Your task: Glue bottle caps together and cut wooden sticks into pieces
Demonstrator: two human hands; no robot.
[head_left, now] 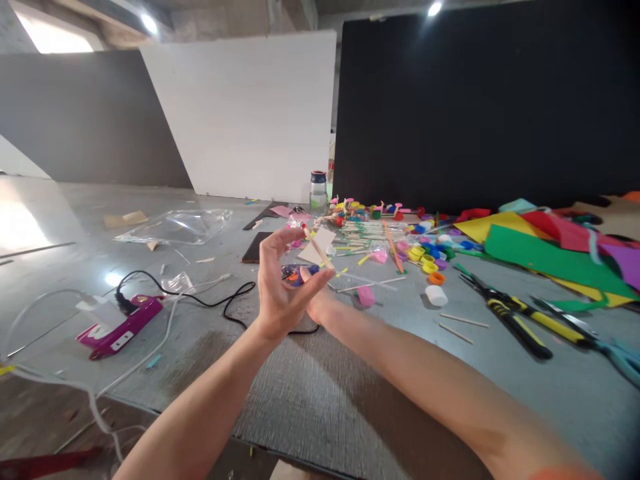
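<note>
Before me, above the table, my left hand (280, 283) holds a short pale wooden stick (320, 250) across its curved index finger and thumb. My right hand (319, 301) reaches in behind it, so most of its fingers are hidden; one fingertip shows in the gap of the left hand. Close to that fingertip is a small dark blue and orange thing (294, 276), partly covered, whose kind I cannot make out. Just beyond the hands lie a white card (319, 245) and a dark flat block (254, 247).
A purple power strip (120, 328) with cables lies left, near a clear plastic bag (175, 227). Coloured bottle caps (429, 267), sticks (363, 233) and a bottle (318, 192) stand beyond. Pliers (510, 313), scissors (590, 340) and coloured sheets (555, 260) occupy the right.
</note>
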